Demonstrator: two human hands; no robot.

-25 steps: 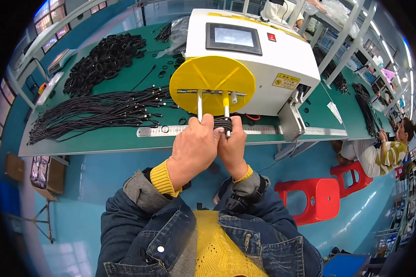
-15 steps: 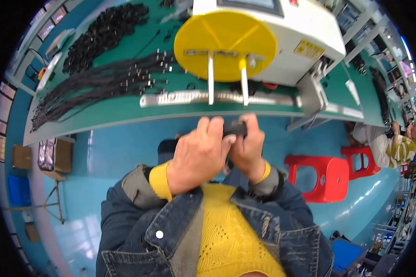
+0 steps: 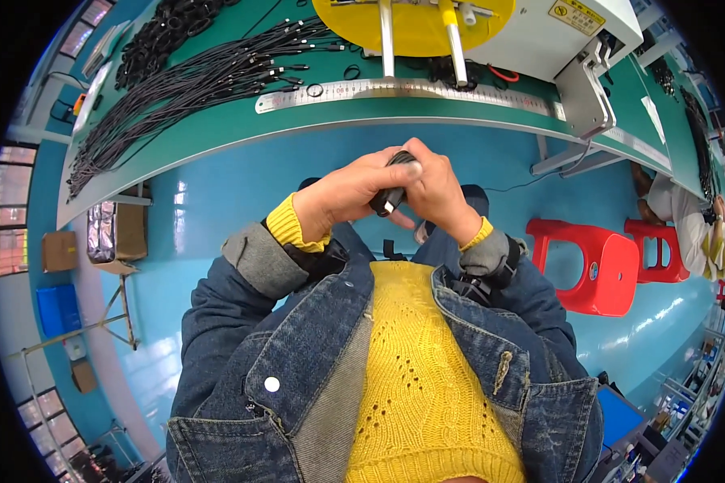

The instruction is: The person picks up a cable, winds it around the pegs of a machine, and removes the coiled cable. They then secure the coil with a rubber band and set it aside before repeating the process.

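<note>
My left hand (image 3: 342, 193) and my right hand (image 3: 441, 187) meet in front of my body, below the table edge. Between them is a small black coiled cable (image 3: 388, 200), with a pale connector-like end showing at its lower side. My left thumb presses across the coil, while the right fingers wrap its far side and partly hide it. Many black cables (image 3: 193, 88) with metal plug ends lie spread on the green table at the far left. Past my hands stands a white machine (image 3: 532, 40) with a yellow disc (image 3: 423, 28) and two metal prongs, one partly yellow.
A steel ruler (image 3: 338, 94) runs along the table (image 3: 242, 129) near its front edge. A heap of black coils (image 3: 173, 32) lies at the back left. Red stools (image 3: 592, 270) stand on the right, beside another person's pale sleeve (image 3: 685, 217). Cardboard boxes (image 3: 129, 229) are at left.
The table and machine have shifted upward in view. My hands, still on the coil, sit farther below the table edge, and the coil has been turned so its pale end shows.
</note>
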